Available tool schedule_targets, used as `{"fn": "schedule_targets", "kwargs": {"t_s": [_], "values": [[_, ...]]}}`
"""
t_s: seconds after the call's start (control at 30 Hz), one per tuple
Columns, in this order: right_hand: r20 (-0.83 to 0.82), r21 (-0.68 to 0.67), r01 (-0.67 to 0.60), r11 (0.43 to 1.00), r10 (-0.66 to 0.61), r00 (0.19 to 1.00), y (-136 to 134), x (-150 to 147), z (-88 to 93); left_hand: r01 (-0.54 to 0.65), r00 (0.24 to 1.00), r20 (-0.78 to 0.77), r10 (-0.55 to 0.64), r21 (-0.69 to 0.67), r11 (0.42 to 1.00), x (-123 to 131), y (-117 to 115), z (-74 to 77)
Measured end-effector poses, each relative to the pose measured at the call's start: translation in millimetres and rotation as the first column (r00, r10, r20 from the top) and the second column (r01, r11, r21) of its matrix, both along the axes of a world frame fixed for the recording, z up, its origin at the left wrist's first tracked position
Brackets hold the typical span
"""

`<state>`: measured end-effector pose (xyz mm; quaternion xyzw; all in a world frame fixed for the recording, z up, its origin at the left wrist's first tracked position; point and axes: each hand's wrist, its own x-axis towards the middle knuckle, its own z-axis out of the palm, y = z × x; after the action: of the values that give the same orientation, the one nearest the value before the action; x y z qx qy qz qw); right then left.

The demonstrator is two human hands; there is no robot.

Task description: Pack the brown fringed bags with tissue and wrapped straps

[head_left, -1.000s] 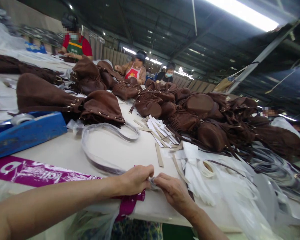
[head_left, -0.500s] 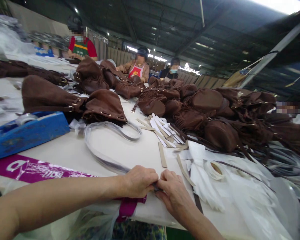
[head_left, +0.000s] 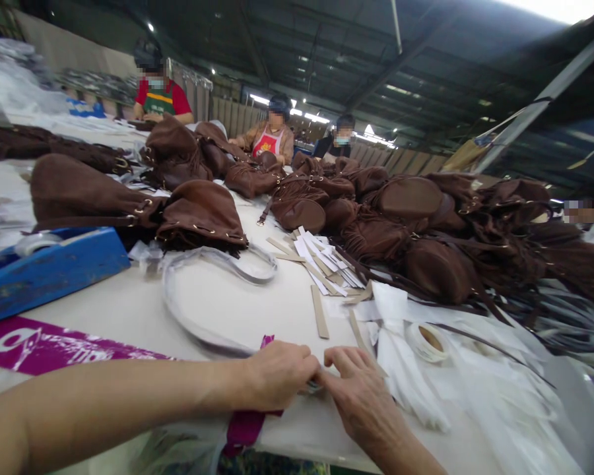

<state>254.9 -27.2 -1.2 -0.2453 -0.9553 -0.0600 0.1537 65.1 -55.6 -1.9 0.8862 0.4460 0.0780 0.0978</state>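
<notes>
My left hand [head_left: 277, 375] and my right hand [head_left: 361, 396] meet near the front edge of the white table [head_left: 129, 307], fingers pinched together on the end of a plastic-wrapped strap [head_left: 198, 330]. The strap runs from my fingers in a long loop across the table toward a brown suede bag [head_left: 200, 214]. What lies between my fingertips is mostly hidden by the hands. A magenta printed strip [head_left: 54, 344] lies under my left forearm and hangs over the table edge.
A blue tape dispenser [head_left: 44, 270] sits at the left. Several card strips [head_left: 321, 260] and a tape roll [head_left: 428, 340] lie mid-table, white paper and plastic to the right. Many brown bags [head_left: 426, 231] pile behind. Three people work at the far side.
Both hands have stayed pinched together on the strap end and shifted slightly lower and right in view. The camera has tilted a little.
</notes>
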Motion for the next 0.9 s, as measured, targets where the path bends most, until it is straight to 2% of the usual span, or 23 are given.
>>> {"fn": "schedule_targets", "kwargs": {"t_s": [0.07, 0.13, 0.17, 0.23, 0.3, 0.37, 0.4, 0.47, 0.53, 0.6, 0.67, 0.8, 0.83, 0.9], "values": [[0.028, -0.03, 0.168, 0.985, -0.167, 0.985, -13.9, -2.7, -7.6, -0.132, 0.991, -0.006, 0.132, -0.019, 0.991, 11.3, -7.9, -4.8], [0.007, -0.095, 0.262, 0.96, -0.262, 0.965, -22.0, -2.6, -20.7, -0.163, 0.987, -0.003, 0.163, -0.027, 0.986, 12.5, -11.1, -5.9], [-0.013, -0.126, 0.256, 0.958, -0.26, 0.966, -22.1, -1.2, -27.2, -0.131, 0.991, 0.006, 0.132, -0.023, 0.991, 8.9, -10.2, -4.8], [-0.038, -0.163, 0.144, 0.976, -0.152, 0.988, -14.6, 3.8, -35.7, 0.001, 1.0, 0.025, -0.001, -0.003, 1.0, -4.0, -4.0, -0.4], [-0.025, -0.178, -0.024, 0.984, 0.019, 1.0, -0.9, 9.8, -35.4, 0.14, 0.99, 0.005, -0.14, 0.037, 0.989, -17.4, 4.9, 4.5], [0.015, -0.22, -0.124, 0.968, 0.13, 0.991, 11.3, 13.9, -27.9, 0.219, 0.975, -0.058, -0.214, 0.086, 0.972, -22.5, 11.6, 6.6], [0.04, -0.247, -0.123, 0.961, 0.137, 0.99, 14.9, 14.5, -23.0, 0.221, 0.973, -0.092, -0.211, 0.111, 0.969, -20.6, 13.0, 6.0], [0.096, -0.293, -0.042, 0.955, 0.073, 0.993, 15.5, 12.6, -14.0, 0.167, 0.981, -0.126, -0.15, 0.138, 0.976, -9.3, 11.5, 1.7], [0.126, -0.338, 0.096, 0.936, -0.056, 0.99, 9.4, 8.1, -9.3, 0.036, 0.994, -0.107, -0.023, 0.127, 0.991, 4.5, 6.7, -4.6], [0.101, -0.408, 0.194, 0.892, -0.167, 0.981, 2.7, 4.4, -9.3, -0.065, 0.995, -0.065, 0.071, 0.094, 0.993, 11.1, 3.0, -8.8], [0.059, -0.467, 0.172, 0.867, -0.164, 0.985, 1.1, 4.8, -11.9, -0.032, 0.999, -0.032, 0.035, 0.078, 0.996, 6.0, 3.8, -7.9], [0.095, -0.418, 0.023, 0.908, 0.019, 0.995, 13.1, 13.8, -13.4, 0.219, 0.973, -0.09, -0.211, 0.089, 0.972, -15.0, 14.3, 4.1], [0.122, -0.402, 0.025, 0.915, 0.026, 0.992, 16.0, 14.7, -12.2, 0.226, 0.97, -0.116, -0.215, 0.093, 0.97, -15.5, 15.7, 6.0], [0.169, -0.387, 0.083, 0.918, -0.017, 0.985, 17.6, 12.4, -9.4, 0.137, 0.982, -0.144, -0.123, 0.09, 0.986, -7.8, 14.3, 5.7]]}}
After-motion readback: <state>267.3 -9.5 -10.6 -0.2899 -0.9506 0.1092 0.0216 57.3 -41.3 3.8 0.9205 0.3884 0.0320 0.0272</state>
